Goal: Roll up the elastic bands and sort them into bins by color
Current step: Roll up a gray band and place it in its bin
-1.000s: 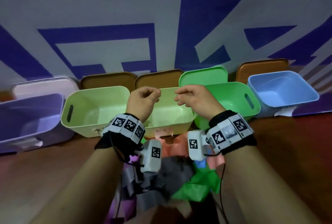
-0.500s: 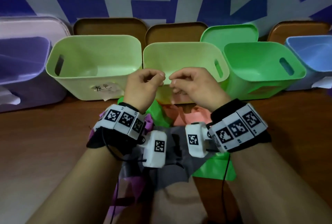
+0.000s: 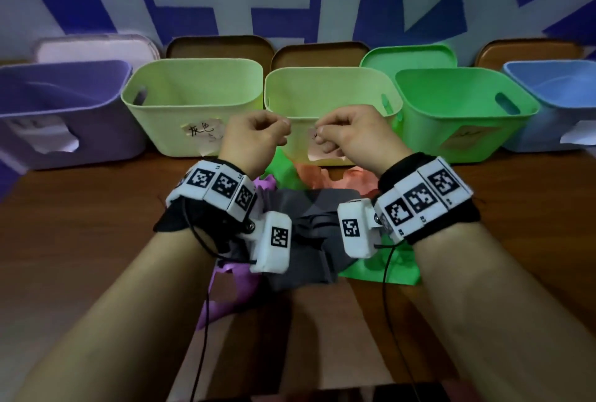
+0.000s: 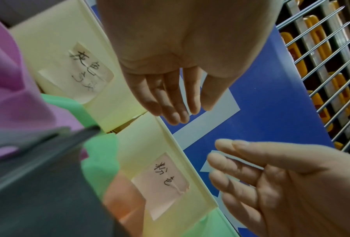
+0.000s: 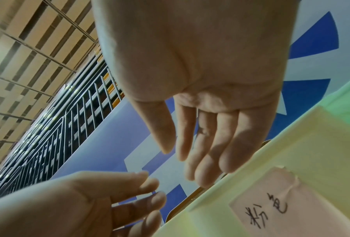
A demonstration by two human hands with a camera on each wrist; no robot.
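Note:
A pile of flat elastic bands lies on the wooden table under my wrists: grey, purple, green and salmon pink. My left hand and right hand hover side by side above the pile, in front of the middle pale bin. The left wrist view shows the left hand with loose, nearly straight fingers and nothing in it. In the right wrist view the right hand is just as relaxed and holds nothing. A small gap separates the fingertips of the two hands.
Bins line the back of the table: purple, pale green with a paper label, bright green and blue. Lids lean on the blue-and-white wall behind them. Bare wood shows left and right of the pile.
Both hands have come down from over the middle bin's opening to in front of its wall, staying close together. The view has tilted down toward the table.

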